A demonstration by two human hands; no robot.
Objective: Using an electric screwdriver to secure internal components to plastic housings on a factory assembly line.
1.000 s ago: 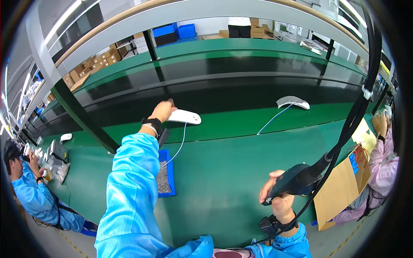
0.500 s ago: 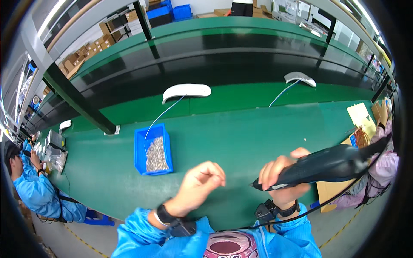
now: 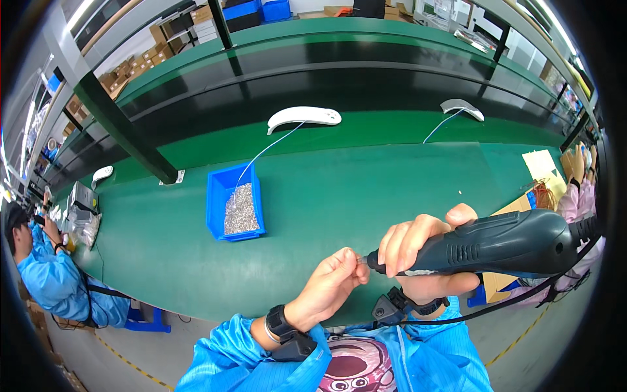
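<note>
My right hand (image 3: 418,251) is wrapped around a dark grey electric screwdriver (image 3: 499,245). The tool lies level, its bit pointing left and its cable leaving at the right. My left hand (image 3: 333,284) is pinched closed at the bit's tip. Whatever those fingers hold there is too small and hidden to name. Beyond my left hand stands an open blue bin (image 3: 212,212), partly filled with many small silvery metal pieces (image 3: 241,212), probably screws. Both hands hover above the green tabletop (image 3: 326,196) near its front edge.
Two white curved plastic pieces (image 3: 304,116) (image 3: 462,108) with thin pale blue cords lie along the far side. A green post (image 3: 127,134) rises at the left. Co-workers sit at the left (image 3: 62,277) and right (image 3: 578,202), near yellow sheets (image 3: 542,166) and brown cardboard.
My left hand has moved right and its fingers now meet the screwdriver's tip. The screwdriver has shifted slightly left and turned closer to level. The whole view has tilted a little.
</note>
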